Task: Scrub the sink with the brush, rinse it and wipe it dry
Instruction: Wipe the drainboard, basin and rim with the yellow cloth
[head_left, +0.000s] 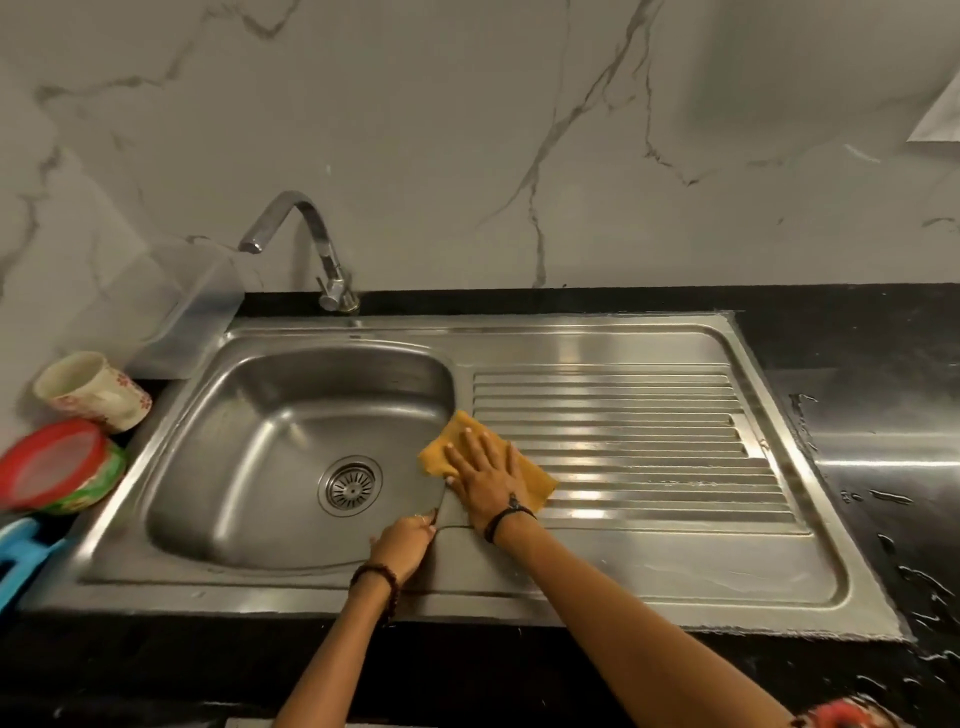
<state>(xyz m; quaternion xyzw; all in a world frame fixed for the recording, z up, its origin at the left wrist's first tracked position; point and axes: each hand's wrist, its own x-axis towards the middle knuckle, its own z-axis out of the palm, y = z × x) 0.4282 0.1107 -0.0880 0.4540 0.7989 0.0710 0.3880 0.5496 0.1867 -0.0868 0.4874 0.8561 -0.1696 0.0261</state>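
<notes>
Right hand (485, 467) spread flat, fingers wide, pressing yellow cloth (535, 480) onto steel sink (597, 582) at frame centre, where basin rim meets ribbed drainboard (623, 415). Left hand (402, 543) just below, curled on basin edge, empty. Tap (306, 234) at upper left.

Bare forearms, no sleeves; dark beaded bracelet on left wrist (378, 578); thin dark cord band on right wrist (506, 521); ring on left hand (404, 540)
</notes>
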